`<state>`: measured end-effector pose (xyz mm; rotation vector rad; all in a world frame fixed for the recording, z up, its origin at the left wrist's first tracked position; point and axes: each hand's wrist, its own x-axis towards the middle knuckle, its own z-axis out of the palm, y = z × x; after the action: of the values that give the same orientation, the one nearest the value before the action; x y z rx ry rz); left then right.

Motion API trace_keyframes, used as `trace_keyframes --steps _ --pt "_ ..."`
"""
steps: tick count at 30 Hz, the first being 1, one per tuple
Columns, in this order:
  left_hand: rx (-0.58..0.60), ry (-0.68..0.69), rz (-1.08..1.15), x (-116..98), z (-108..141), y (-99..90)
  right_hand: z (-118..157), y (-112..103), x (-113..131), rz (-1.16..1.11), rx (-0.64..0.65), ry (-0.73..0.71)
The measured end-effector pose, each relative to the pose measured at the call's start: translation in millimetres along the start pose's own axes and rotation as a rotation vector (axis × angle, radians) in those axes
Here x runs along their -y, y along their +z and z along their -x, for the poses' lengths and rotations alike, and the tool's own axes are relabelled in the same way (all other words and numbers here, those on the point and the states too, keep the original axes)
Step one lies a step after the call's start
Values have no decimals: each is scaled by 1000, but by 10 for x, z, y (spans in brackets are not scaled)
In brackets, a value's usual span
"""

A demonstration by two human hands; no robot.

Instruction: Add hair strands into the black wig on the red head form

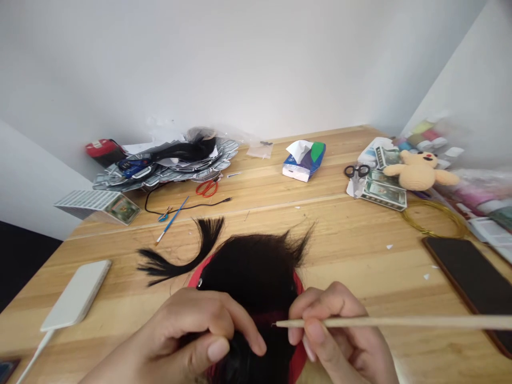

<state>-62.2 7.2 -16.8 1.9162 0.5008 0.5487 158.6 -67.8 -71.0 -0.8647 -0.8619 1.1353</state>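
Head view: across a wooden worktop (340, 256), a mass of black hair (252, 266) on a red base (296, 368) lay at the near edge of the picture, its long axis running from the person toward the back wall, with a loose tuft jutting from its far right corner. Over its near part, the left hand (196, 325) reached in with fingers bent and index fingertip angled down; whether it held any strands could not be told. Opposite, the right hand (340, 330) pinched a pale stick (400, 321) between thumb and fingers. The stick lay nearly level, its fine tip pointing left above the hair. Both hands hid parts of the red base, and the stick's rear crossed in front of a dark phone (464, 272) at right. Farther back sat a plush doll (418, 173) and a tissue pack (298, 173). A white slab (76, 296) with a cable lay at left; a curved black lock (208, 234), black scissors (356, 171) and a blue paintbrush (172, 221) rested beyond the hands.
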Motion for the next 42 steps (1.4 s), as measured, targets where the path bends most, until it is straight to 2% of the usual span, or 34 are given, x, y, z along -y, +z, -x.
trace_keyframes --steps 6,14,22,26,32,38,42 --pt "-119 20 -97 -9 -7 -25 -63 -36 98 -51 70 201" --pt "-77 54 -127 -31 20 31 -63 -84 151 -46 125 287" --pt "-49 162 -343 -174 -38 132 -53 -92 127 -78 166 277" --pt "-63 181 -247 -165 -55 136 -58 -107 111 -76 219 249" --pt "-80 170 -134 -164 -108 148 -37 -48 110 -61 114 252" --pt "-75 155 -108 -157 -69 132 -5 -7 64 -41 105 104" --pt "-65 136 -90 -136 -73 126 2 -1 36 -36 108 70"
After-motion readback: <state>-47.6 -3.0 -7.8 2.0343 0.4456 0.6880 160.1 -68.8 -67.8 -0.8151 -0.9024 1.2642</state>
